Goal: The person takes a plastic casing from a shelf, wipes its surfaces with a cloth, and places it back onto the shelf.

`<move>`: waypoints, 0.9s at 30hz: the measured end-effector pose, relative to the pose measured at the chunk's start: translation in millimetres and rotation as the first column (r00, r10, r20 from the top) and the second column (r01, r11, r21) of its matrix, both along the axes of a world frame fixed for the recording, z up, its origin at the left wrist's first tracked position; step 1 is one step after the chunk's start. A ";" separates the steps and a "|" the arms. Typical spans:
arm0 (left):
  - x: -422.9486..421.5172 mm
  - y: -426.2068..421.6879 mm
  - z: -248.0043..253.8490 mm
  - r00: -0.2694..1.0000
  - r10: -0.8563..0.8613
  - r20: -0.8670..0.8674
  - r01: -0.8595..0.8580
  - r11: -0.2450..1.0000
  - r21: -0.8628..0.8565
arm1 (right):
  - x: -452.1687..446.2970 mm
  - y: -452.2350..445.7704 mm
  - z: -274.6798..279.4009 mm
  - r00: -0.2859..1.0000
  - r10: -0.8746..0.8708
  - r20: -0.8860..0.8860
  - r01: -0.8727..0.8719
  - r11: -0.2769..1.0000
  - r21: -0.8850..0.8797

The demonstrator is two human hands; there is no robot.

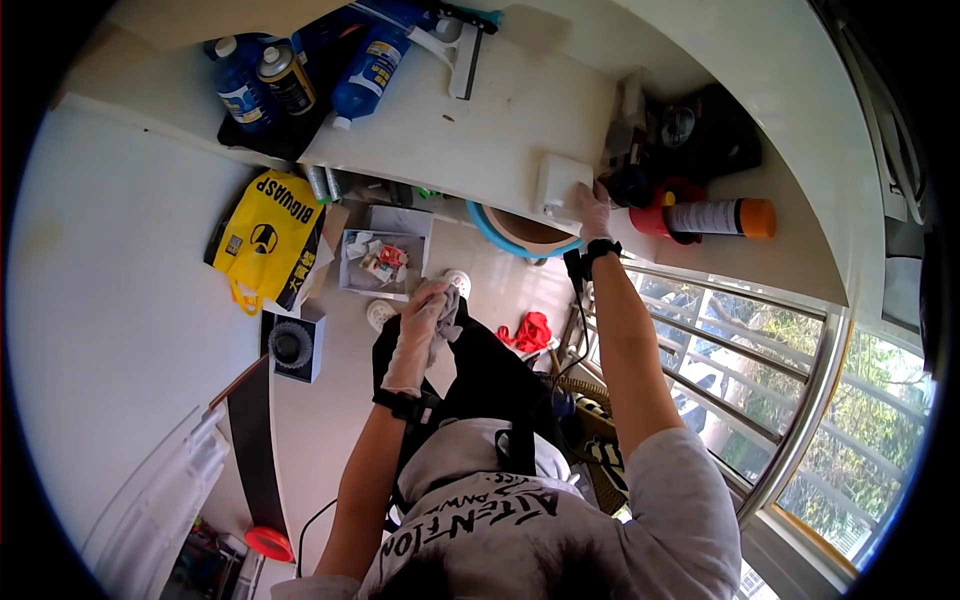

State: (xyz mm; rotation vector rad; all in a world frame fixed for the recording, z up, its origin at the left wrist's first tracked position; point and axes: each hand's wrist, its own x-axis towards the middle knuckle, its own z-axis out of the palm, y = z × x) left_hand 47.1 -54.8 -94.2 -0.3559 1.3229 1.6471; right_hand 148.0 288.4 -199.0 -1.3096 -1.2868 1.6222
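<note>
My left hand (425,312), in a thin see-through glove, is closed around a crumpled grey cloth (443,322) above my legs. My right hand (595,208), gloved too, reaches out to the shelf and grips the right edge of a small white box (560,183). Its fingers are partly hidden. Just right of that hand stand a dark round object (630,186) and a red holder (660,212). A can with an orange cap (722,218) lies on its side there.
Blue bottles (368,75), a spray can (287,80) and a squeegee (462,60) lie at the shelf's far left. Below are a yellow bag (268,240), an open box of small items (385,255) and a blue-rimmed basin (495,232). A railed window (720,350) is on the right.
</note>
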 end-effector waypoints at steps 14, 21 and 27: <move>-3.9 12.8 -25.9 0.983 0.038 -0.182 -0.008 0.987 0.163 | -35.2 -73.1 50.0 0.572 -0.131 0.810 -0.277 0.899 0.340; -9.7 -0.8 -8.1 0.977 0.137 -0.166 -0.102 0.974 0.200 | -33.4 -71.6 62.7 0.999 0.045 0.011 -0.043 0.987 -0.153; -20.0 -13.9 -33.8 0.964 0.240 -0.117 -0.220 0.962 0.159 | -18.9 -121.1 163.1 0.684 0.135 -0.717 -0.558 0.730 -0.395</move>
